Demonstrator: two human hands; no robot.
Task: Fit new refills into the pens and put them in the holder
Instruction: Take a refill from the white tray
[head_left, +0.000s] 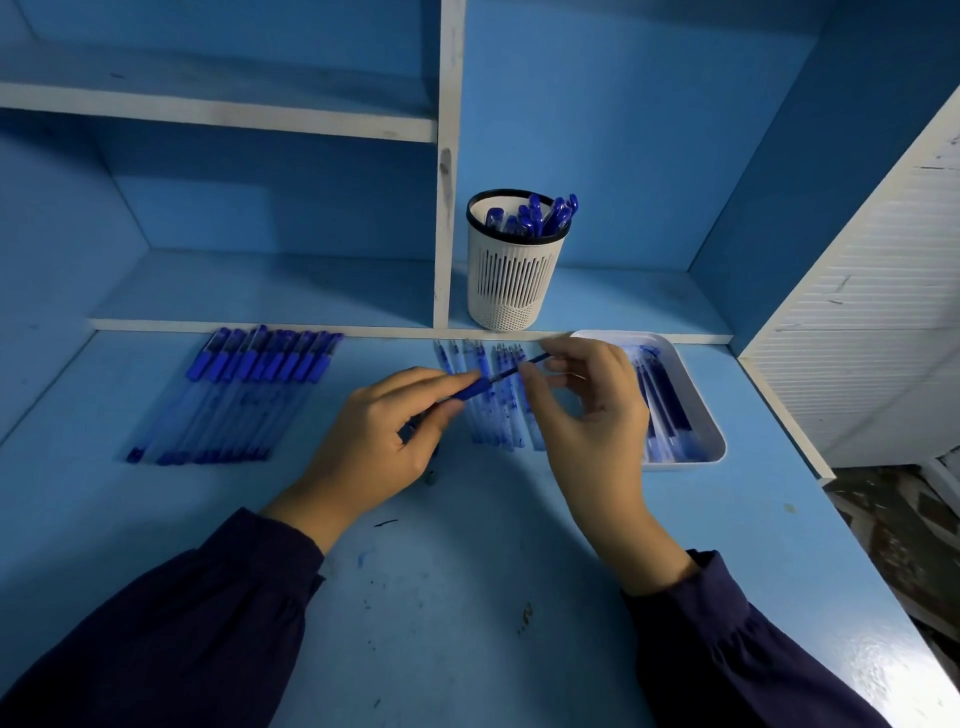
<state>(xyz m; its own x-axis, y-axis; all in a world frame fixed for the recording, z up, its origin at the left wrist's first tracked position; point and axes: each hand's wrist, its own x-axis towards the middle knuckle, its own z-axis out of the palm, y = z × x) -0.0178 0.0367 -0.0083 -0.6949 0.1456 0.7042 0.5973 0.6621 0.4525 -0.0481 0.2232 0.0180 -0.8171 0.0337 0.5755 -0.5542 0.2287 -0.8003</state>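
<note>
My left hand (382, 434) grips a blue pen part (470, 389) by its dark blue grip section. My right hand (587, 410) pinches a thin refill (522, 367) that runs from that part up to the right. Both hands hover over a row of several used refills (493, 410) lying on the desk. A row of several capped blue pens (244, 395) lies to the left. The white slotted pen holder (511, 280) stands on the shelf behind, with several blue pens in it.
A white tray (698, 410) with several refills sits at the right, partly hidden by my right hand. A small dark piece (430, 477) lies on the blue desk (467, 597) under my left hand. Shelf dividers rise behind.
</note>
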